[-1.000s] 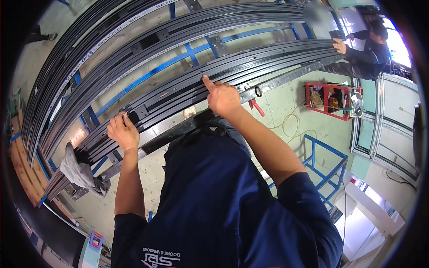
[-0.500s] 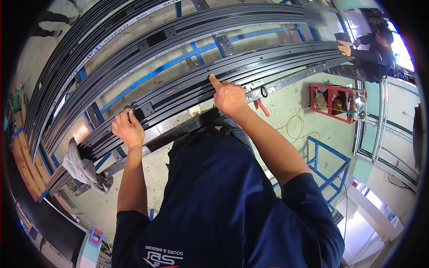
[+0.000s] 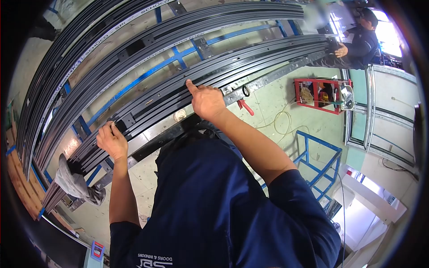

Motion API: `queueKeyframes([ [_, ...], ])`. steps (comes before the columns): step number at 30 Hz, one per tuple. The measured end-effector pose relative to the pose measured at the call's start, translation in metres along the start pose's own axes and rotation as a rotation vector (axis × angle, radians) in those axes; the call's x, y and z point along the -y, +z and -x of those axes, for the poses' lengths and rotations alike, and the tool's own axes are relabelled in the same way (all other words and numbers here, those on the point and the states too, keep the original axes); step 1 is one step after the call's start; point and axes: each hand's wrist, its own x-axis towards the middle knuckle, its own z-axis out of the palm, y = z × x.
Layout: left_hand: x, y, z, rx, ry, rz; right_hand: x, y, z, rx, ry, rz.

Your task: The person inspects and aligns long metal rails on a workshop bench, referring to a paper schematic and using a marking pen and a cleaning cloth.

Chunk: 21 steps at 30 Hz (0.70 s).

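A long black window-frame profile [image 3: 172,91] with slots and holes lies across the bench before me. My left hand [image 3: 112,142] is at its left part, beside a rectangular cutout. Thumb and fingertips are closed together there on something too small to make out. Farther right, my right hand [image 3: 208,103] lies over the near edge of the profile. Its index finger stretches onto the top face while the other fingers curl on the profile; the thumb is hidden. At the far right end a co-worker [image 3: 364,42] stands with one hand [image 3: 341,50] by the profile's end.
More black profiles [image 3: 147,44] lie behind on a blue metal rack [image 3: 134,87]. A grey cloth [image 3: 73,181] hangs over the left end. Below the bench rail are a red-handled tool [image 3: 246,107], a hose [image 3: 282,123], a red tool cart [image 3: 317,96] and a blue frame stand [image 3: 319,163].
The whole view has shifted, so things appear farther left. Both my hands keep their places on the profile. The co-worker's hand, earlier on the profile, now shows at its end, slightly lower.
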Motion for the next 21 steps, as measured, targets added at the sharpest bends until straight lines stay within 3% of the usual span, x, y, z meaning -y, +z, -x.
queueKeyframes([
  [17, 0.000, 0.001, 0.001, -0.042, 0.067, 0.027, -0.003, -0.003, 0.003, -0.037, 0.028, -0.046],
  [21, 0.003, 0.003, 0.002, -0.006, 0.013, -0.016, -0.023, -0.010, 0.007, -0.106, 0.071, -0.290],
])
